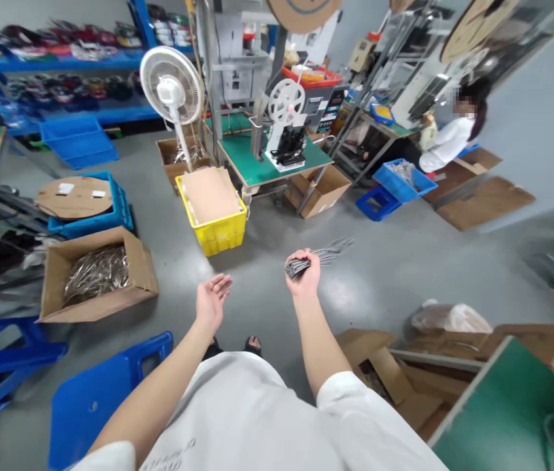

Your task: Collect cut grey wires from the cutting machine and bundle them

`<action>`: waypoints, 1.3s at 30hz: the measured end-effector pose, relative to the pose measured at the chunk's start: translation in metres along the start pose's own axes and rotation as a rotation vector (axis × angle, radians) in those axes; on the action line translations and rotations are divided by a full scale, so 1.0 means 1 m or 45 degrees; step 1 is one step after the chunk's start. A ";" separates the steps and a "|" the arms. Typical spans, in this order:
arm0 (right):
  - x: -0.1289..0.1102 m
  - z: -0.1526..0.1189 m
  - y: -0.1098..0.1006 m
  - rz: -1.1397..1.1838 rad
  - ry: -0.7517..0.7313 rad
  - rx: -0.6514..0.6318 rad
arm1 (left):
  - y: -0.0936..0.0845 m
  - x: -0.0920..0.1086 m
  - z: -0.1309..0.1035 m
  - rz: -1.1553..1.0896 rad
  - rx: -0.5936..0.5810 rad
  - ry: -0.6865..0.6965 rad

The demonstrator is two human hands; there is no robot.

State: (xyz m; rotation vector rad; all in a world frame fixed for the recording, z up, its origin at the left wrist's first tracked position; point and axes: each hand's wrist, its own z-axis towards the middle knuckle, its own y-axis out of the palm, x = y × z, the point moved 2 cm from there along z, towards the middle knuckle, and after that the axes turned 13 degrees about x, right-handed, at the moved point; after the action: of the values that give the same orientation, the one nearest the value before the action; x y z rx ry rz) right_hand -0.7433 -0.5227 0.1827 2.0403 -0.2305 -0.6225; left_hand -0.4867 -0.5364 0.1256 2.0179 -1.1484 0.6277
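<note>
My right hand [306, 278] is wrapped round a bundle of thin grey wire-like strips [330, 252], held in the air above the floor. Their cut ends bunch together at the thumb side, and the loose lengths fan out to the right. What exactly the strips are is too small to tell. My left hand [212, 302] hangs in front of me, palm turned up and fingers stretched out, with nothing in it. Both hands are apart from each other.
A yellow crate [220, 235] with cardboard on top stands ahead, beside a white fan [171, 85]. Left is a carton [144, 275] of similar strips; near me are blue stools [104, 392]. A machine sits on a green table [247, 163]. A seated person [448, 140] works at right.
</note>
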 end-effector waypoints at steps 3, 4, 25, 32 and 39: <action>0.039 -0.027 0.009 -0.288 -0.114 -0.059 | 0.046 -0.002 -0.007 -0.052 -0.036 -0.010; 0.052 -0.032 0.011 -0.362 -0.096 -0.069 | 0.065 -0.002 -0.010 -0.090 -0.070 0.000; 0.077 -0.023 -0.047 0.083 0.579 0.228 | -0.162 -0.002 -0.029 0.200 0.428 0.484; 0.111 -0.029 -0.076 0.043 0.799 0.310 | -0.181 -0.001 -0.015 0.180 0.575 0.397; 0.062 0.033 -0.086 0.103 0.381 0.538 | -0.101 -0.005 0.012 0.128 0.326 0.210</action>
State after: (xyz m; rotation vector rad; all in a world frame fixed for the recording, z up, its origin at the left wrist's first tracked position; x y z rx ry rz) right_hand -0.7151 -0.5271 0.0756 2.4831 -0.2829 -0.2216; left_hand -0.3999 -0.5082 0.0798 2.0810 -1.1215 1.0175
